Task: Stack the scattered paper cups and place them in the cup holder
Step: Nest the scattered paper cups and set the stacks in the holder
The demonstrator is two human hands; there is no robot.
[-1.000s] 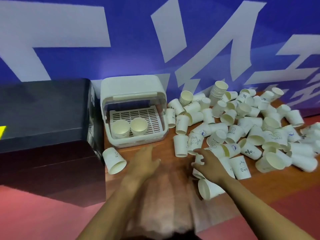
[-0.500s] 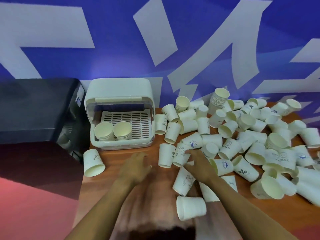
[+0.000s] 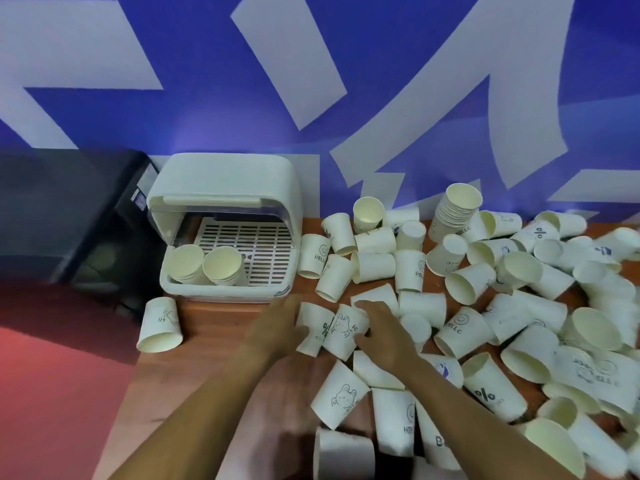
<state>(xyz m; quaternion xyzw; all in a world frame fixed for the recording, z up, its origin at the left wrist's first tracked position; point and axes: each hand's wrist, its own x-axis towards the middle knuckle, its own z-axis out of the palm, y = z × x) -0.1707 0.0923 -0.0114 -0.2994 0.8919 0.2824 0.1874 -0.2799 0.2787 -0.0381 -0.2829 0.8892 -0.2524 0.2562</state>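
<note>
Many white paper cups [image 3: 478, 282] lie scattered over the right half of the wooden table [image 3: 214, 323]. My right hand [image 3: 384, 327] grips a cup with a rabbit drawing [image 3: 341, 332], fingers over its top and thumb under it. Right beside it lies a cup with a percent sign [image 3: 311, 329]; my left hand [image 3: 277, 327] touches its left side with fairly straight fingers. The white cup holder [image 3: 225, 294] stands at the back left with its lid raised. Two short cup stacks [image 3: 204, 263] stand on its slatted tray.
A taller stack of cups [image 3: 457, 209] leans against the blue wall at the back. One cup [image 3: 159, 323] lies alone near the table's left edge. A black box [image 3: 69, 209] stands left of the holder. Red floor [image 3: 52, 393] shows beyond the table's left edge.
Both hands have moved forward into the pile. The right hand has closed on the rabbit cup and the left hand has reached the percent cup. The camera has shifted closer.
</note>
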